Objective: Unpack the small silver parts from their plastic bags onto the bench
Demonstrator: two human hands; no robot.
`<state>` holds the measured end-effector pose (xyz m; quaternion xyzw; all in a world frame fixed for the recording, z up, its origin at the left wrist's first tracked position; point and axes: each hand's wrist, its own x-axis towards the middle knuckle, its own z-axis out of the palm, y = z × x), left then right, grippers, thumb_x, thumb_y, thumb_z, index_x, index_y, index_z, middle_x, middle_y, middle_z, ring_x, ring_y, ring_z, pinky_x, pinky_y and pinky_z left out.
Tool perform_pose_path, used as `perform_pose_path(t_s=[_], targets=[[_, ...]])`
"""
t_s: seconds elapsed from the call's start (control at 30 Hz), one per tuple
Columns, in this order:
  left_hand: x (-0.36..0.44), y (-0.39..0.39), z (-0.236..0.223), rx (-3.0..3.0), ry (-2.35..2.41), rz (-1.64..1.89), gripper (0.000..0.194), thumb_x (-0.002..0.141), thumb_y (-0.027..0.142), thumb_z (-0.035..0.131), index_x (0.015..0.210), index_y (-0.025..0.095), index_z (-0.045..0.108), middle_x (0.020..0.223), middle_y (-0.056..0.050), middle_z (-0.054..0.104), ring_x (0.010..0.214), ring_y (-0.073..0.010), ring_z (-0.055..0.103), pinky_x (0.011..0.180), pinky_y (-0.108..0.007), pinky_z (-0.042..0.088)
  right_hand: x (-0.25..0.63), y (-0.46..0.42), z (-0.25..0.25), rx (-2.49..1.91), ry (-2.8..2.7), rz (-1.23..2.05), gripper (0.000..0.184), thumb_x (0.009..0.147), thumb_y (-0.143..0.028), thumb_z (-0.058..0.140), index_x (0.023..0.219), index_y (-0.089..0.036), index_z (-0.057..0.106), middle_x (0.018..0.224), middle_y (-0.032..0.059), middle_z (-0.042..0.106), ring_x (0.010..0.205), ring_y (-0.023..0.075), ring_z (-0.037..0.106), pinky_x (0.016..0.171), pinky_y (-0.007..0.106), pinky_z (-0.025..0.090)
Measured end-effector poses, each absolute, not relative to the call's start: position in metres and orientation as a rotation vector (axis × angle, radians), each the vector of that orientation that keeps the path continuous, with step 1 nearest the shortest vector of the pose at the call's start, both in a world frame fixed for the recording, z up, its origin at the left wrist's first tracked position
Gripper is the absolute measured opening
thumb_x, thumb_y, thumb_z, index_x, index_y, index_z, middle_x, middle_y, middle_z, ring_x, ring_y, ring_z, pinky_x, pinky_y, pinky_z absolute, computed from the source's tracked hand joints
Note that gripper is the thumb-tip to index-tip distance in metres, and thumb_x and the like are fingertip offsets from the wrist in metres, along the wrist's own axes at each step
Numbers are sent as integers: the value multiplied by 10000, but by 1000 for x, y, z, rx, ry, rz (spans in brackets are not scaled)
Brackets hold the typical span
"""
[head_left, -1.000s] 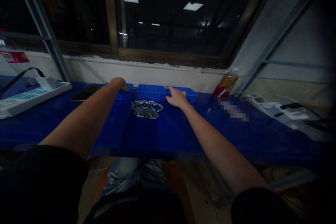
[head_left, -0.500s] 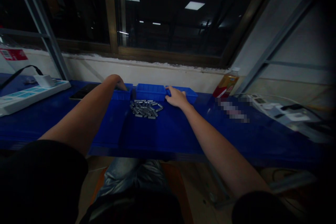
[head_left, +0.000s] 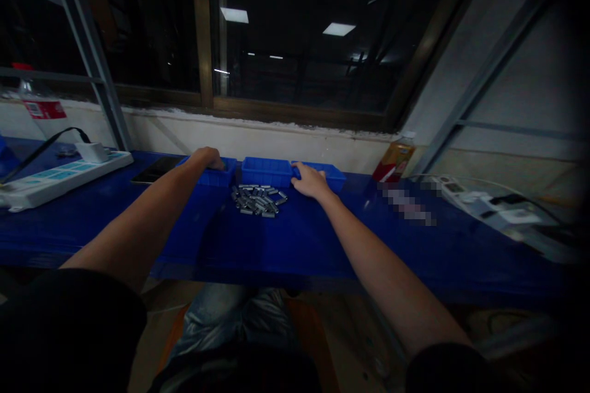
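Observation:
Three blue plastic bins stand in a row along the back of the table. My left hand (head_left: 210, 158) is bent down at the left bin (head_left: 216, 177). Its fingers look drawn together, and their tips are too dim to show what they hold. My right hand (head_left: 310, 182) is at the left end of the right bin (head_left: 334, 177), with fingers and thumb curled on its edge. Between my hands stands the middle bin (head_left: 266, 168). In front of it lies a loose pile of short, shiny metal cylinders (head_left: 259, 200).
A dark phone-like slab (head_left: 155, 170) and a white power strip (head_left: 69, 178) lie to the left, with a red-capped bottle (head_left: 41, 104) behind. On the right are a drink bottle (head_left: 394, 158) and another power strip (head_left: 498, 209). A window wall (head_left: 262, 135) closes off the back.
The whole view has shifted, so the scene sits slightly lower. My left hand remains at the left bin and has turned slightly. My right hand keeps its place on the right bin.

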<state>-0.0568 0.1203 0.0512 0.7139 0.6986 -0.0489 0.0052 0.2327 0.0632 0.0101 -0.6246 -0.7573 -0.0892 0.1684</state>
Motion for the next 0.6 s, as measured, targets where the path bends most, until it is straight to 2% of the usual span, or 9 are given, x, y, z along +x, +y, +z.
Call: perform_pose_path(t_s=[0.13, 0.3, 0.37, 0.47, 0.6], targets=[[-60, 119, 51, 2256, 2251, -128, 661, 566, 470, 606, 1115, 101, 613, 1168, -199, 578, 1050, -363, 541, 810, -377, 460, 233, 63, 10, -1782, -2152, -244, 450, 770, -314, 425, 1216, -252, 427, 1202, 71, 569, 1078, 267, 522, 872, 478, 368], [-72, 121, 64, 2182, 2301, 124, 676, 565, 517, 615, 1158, 196, 581, 1150, -107, 603, 1050, -328, 541, 821, -366, 463, 234, 63, 10, -1771, -2164, -235, 444, 775, -320, 422, 1214, -258, 432, 1206, 69, 566, 1082, 265, 520, 879, 477, 363], [-78, 121, 75, 2154, 2289, 296, 670, 582, 503, 620, 1170, 186, 567, 1130, -103, 606, 1041, -320, 541, 824, -373, 460, 234, 62, 10, -1767, -2165, -236, 445, 775, -315, 420, 1215, -255, 432, 1208, 72, 564, 1081, 270, 520, 876, 481, 362], [-81, 112, 95, 2065, 2229, 647, 664, 609, 479, 622, 1170, 132, 549, 1071, -126, 616, 942, -284, 579, 751, -354, 481, 234, 61, 11, -1768, -2161, -237, 444, 774, -312, 416, 1213, -247, 436, 1206, 75, 565, 1082, 275, 519, 875, 482, 361], [-68, 75, 117, 2059, 1939, 971, 561, 630, 449, 611, 1093, 135, 570, 945, -91, 636, 774, -203, 603, 624, -294, 481, 233, 60, 12, -1771, -2165, -232, 447, 776, -317, 416, 1216, -239, 434, 1200, 76, 569, 1082, 271, 520, 876, 474, 364]])
